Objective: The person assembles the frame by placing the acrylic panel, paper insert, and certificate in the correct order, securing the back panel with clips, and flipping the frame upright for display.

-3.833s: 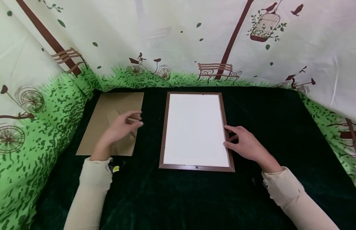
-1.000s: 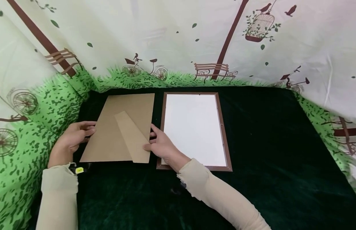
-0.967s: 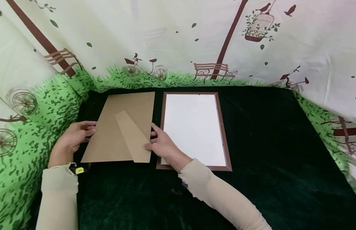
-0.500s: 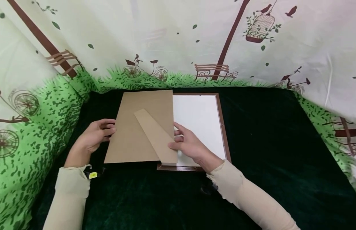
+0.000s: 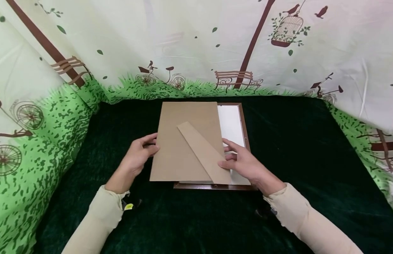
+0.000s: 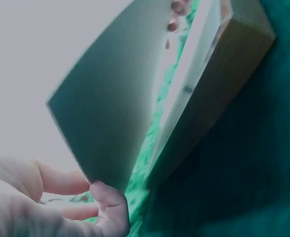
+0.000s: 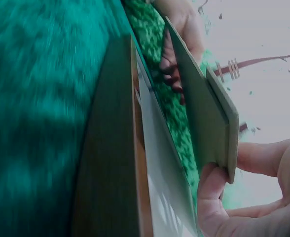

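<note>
A brown cardboard picture frame backing board with a slanted easel leg is held over a brown picture frame. White sheet shows inside the frame along the right side; the board covers most of the rest. My left hand pinches the board's left edge. On the right edge, my right hand pinches the board together with the easel leg, thumb on top. Both wrist views show a gap between the raised backing board and the frame below.
A dark green velvet cloth covers the table. Behind it and at both sides hangs a white curtain printed with benches, bicycles and green grass.
Both hands have lifted the backing board from the left of the table and carried it right, so that it now overlaps most of the frame. The frame has stayed in place.
</note>
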The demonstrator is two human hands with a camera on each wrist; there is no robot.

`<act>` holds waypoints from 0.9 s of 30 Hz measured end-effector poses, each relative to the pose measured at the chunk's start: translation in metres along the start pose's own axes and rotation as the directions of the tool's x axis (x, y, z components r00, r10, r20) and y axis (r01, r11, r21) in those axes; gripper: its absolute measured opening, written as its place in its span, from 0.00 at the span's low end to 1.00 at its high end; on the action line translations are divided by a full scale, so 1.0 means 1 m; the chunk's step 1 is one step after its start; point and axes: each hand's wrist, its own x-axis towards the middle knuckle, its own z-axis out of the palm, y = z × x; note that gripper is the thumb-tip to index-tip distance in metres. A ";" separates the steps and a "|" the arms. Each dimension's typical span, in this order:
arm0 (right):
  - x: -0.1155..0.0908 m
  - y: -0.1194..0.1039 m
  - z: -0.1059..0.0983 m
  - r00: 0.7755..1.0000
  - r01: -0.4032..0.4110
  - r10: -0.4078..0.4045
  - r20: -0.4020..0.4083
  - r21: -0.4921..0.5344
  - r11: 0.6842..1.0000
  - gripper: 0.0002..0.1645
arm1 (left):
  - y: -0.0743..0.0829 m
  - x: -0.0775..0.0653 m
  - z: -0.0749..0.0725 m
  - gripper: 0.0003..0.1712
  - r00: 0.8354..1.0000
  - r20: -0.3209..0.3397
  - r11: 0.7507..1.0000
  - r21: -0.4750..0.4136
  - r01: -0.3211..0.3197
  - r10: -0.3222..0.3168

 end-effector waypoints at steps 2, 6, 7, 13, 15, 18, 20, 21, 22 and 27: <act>-0.004 0.004 -0.011 1.000 0.000 0.000 0.003 -0.026 1.000 0.51 | -0.001 0.002 0.009 0.30 1.000 0.024 1.000 -0.002 0.009 -0.009; -0.013 0.012 -0.034 0.999 0.019 -0.016 0.031 -0.108 0.994 0.51 | 0.000 0.006 0.025 0.31 0.995 0.090 0.999 -0.018 0.035 -0.034; -0.014 0.015 -0.040 0.999 0.023 -0.019 0.036 -0.128 0.992 0.51 | 0.001 0.007 0.029 0.32 0.994 0.106 0.999 -0.018 0.039 -0.037; -0.022 0.029 -0.063 0.998 0.041 -0.032 0.057 -0.165 0.985 0.54 | 0.009 0.013 0.048 0.33 0.988 0.152 0.999 -0.039 0.032 -0.025; -0.022 0.031 -0.067 0.997 0.044 -0.034 0.064 -0.160 0.986 0.55 | 0.009 0.015 0.052 0.33 0.987 0.157 0.999 -0.036 0.026 -0.020; -0.023 0.033 -0.071 0.997 0.047 -0.037 0.070 -0.141 0.989 0.56 | 0.008 0.018 0.056 0.33 0.986 0.164 0.999 -0.022 0.032 -0.028; -0.023 0.033 -0.074 0.997 0.050 -0.041 0.068 -0.137 0.989 0.55 | 0.007 0.019 0.057 0.34 0.986 0.166 0.999 -0.015 0.031 -0.028; -0.023 0.033 -0.075 0.997 0.051 -0.042 0.069 -0.136 0.989 0.55 | 0.007 0.019 0.057 0.35 0.986 0.165 0.999 -0.015 0.034 -0.031; -0.023 0.033 -0.076 0.997 0.051 -0.041 0.070 -0.136 0.989 0.55 | 0.006 0.018 0.057 0.35 0.986 0.162 0.999 -0.014 0.033 -0.031; -0.024 0.029 -0.080 0.997 0.043 -0.032 0.073 -0.149 0.988 0.56 | 0.007 0.015 0.055 0.34 0.988 0.151 1.000 -0.007 0.018 -0.017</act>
